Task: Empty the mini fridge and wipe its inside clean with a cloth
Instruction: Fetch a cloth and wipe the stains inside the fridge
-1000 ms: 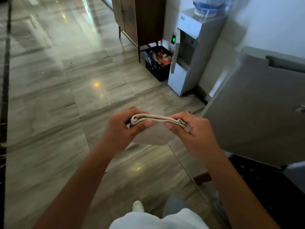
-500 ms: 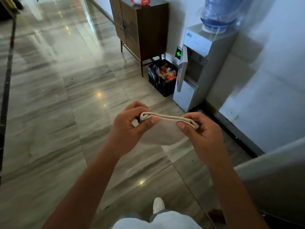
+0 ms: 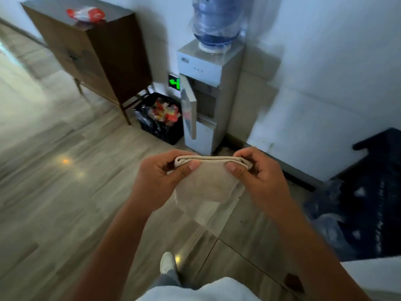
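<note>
A folded beige cloth hangs in front of me, stretched between both hands above the floor. My left hand pinches its left end with thumb and fingers. My right hand pinches its right end the same way. A pale grey corner at the bottom right may be the mini fridge; I cannot tell for sure, and its inside is hidden.
A white water dispenser with a blue bottle stands against the wall ahead. A black crate of colourful packets sits left of it, beside a brown wooden cabinet. A dark patterned thing lies at the right.
The view has swung up and to the right: the grey fridge slid down out of the right side and more wall shows. Both hands keep the same hold on the cloth.
</note>
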